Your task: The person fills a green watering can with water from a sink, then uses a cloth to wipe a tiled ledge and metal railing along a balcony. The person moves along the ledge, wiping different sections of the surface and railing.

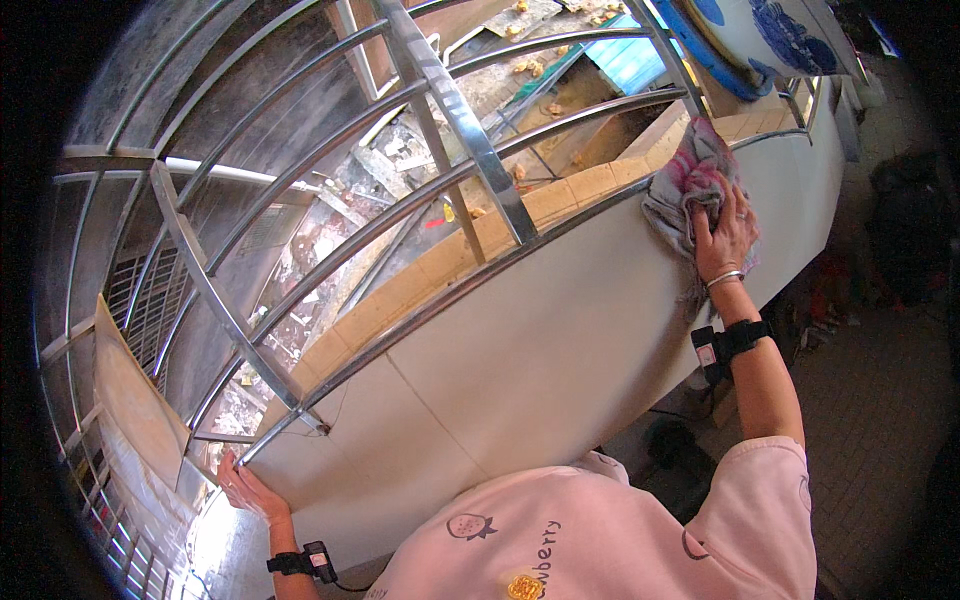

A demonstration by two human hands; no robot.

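Observation:
A grey and pink cloth (pixel 686 191) is bunched under my right hand (pixel 726 232), against the white panel (pixel 540 330) and the steel bottom rail (pixel 442 296) along its edge. The cloth's upper tip reaches the foot of an upright post (pixel 679 64). At the lower left, my left hand (pixel 253 491) is curled at the near end of the bottom rail, its fingertips partly hidden there. Above the panel rises a stainless steel railing (pixel 480 154) of curved bars and flat posts.
Beyond the bars lie a tan tiled ledge (pixel 577 187), rubble (pixel 322 247) and a blue corrugated sheet (pixel 630 56). A blue and white object (pixel 780 37) stands at the upper right. A wooden board (pixel 135 390) leans at left. Paved floor (pixel 855 420) shows at right.

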